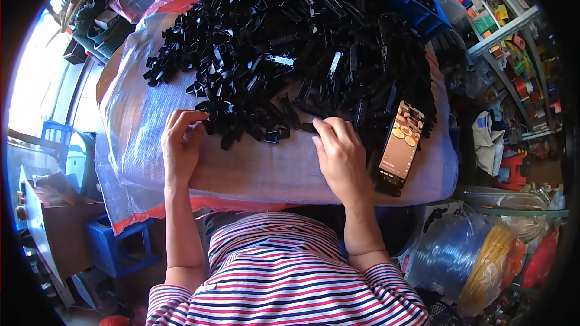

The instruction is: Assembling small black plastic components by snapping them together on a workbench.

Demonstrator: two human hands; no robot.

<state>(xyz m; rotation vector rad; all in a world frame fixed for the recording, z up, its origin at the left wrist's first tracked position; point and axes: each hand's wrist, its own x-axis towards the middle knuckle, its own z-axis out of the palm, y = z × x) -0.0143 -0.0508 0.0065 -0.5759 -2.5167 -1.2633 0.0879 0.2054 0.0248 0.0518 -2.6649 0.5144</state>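
A heap of black plastic clips [290, 54] fills the upper centre of the frame, spread over a white woven sack [254, 169] that covers the work surface. The left hand [181, 145] sits at centre left, fingers curled and pinching a clip at the heap's lower edge. The right hand [341, 154], at centre, has its fingers bent, tips touching the clips at the heap's near fringe. Bare sack lies between the hands and below them. A smartphone [402, 145] rests just right of the right hand, near the sack's right edge. A blue crate [417, 9] borders the heap at upper right.
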